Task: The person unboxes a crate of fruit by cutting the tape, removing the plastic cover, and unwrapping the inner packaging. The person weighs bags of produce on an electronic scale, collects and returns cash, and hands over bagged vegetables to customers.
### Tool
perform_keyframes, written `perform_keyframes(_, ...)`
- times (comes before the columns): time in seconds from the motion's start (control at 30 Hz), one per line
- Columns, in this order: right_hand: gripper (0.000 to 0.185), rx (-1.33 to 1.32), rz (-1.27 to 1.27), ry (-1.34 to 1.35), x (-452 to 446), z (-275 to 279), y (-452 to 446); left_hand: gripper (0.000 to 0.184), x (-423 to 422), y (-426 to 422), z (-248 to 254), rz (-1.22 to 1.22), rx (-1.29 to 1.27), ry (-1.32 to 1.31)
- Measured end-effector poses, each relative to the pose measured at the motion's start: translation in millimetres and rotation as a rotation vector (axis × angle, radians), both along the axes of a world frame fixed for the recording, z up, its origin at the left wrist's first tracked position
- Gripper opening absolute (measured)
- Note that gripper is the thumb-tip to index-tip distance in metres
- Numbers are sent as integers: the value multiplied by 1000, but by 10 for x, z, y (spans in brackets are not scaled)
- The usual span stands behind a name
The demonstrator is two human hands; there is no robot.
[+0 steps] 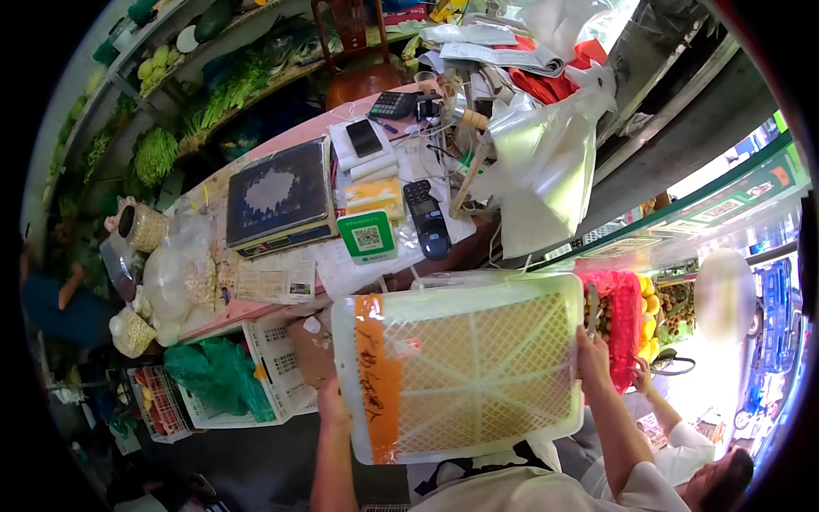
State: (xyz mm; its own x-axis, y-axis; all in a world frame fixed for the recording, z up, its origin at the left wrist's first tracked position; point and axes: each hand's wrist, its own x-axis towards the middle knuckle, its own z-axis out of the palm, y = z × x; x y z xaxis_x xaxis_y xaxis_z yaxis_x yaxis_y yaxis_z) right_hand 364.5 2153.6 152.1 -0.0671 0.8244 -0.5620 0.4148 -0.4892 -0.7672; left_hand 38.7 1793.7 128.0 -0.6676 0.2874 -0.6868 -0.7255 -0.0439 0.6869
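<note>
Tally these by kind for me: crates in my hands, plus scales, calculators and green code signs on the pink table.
Crate: 1
Scale: 1
Calculator: 1
Green code sign: 1
Total: 4

The crate (486,367) is pale yellow-green, latticed; its tape (370,341) orange with dark writing (373,397); the tabletop (223,316) pink; the blurred vehicle (775,307) seems blue.

There is one orange-taped basket (482,367), one scale (280,194), one calculator (393,105) and one chair (360,84).
</note>
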Motion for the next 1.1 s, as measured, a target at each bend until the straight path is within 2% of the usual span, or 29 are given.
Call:
perform_keyframes(0.1,32,-33,6,-38,-229,60,-301,36,-211,-183,27,-70,-11,27)
perform_keyframes(0.27,35,-92,-65,-42,-163,-205,-630,36,-519,-255,-132,-170,-75,5)
perform_keyframes(0.4,32,17,-69,-107,-142,-165,-762,37,-622,-342,-469,-215,-75,21)
perform_keyframes(0.47,34,90,-45,-105,-97,-272,-756,39,-646,-298,-433,-249,-72,60)
perform_keyframes(0.53,40,52,45,-271,-226,42,-755,40,-619,-304,-378,-294,-86,85)
perform_keyframes(0.6,44,284,132,-339,-20,-349,-753,42,-606,-289,-348,-221,-104,117)
perform_keyframes(0.67,47,142,197,-319,-43,-151,-717,40,-608,-232,-257,-259,-148,140)
perform_keyframes(0.73,46,177,183,-267,-37,-91,-714,43,-652,-198,-218,-300,-172,211)
perform_keyframes(0.8,43,260,279,-245,-16,33,-725,50,-559,-70,70,-345,-281,370)
perform_keyframes(0.87,42,213,284,-232,60,46,-715,65,-660,-189,-18,-457,-395,500)
perform_keyframes(0.93,44,216,228,-158,163,-97,-742,69,-743,-297,-87,-418,-474,546)
perform_keyframes(0.97,43,168,186,-54,221,-168,-753,69,-707,-299,-72,-431,-475,560)
perform_keyframes(1.03,37,122,94,161,276,-114,-834,68,-507,-156,187,-511,-549,788)
perform_keyframes(1.1,34,118,64,252,397,-196,-914,64,-472,-94,188,-488,-594,785)
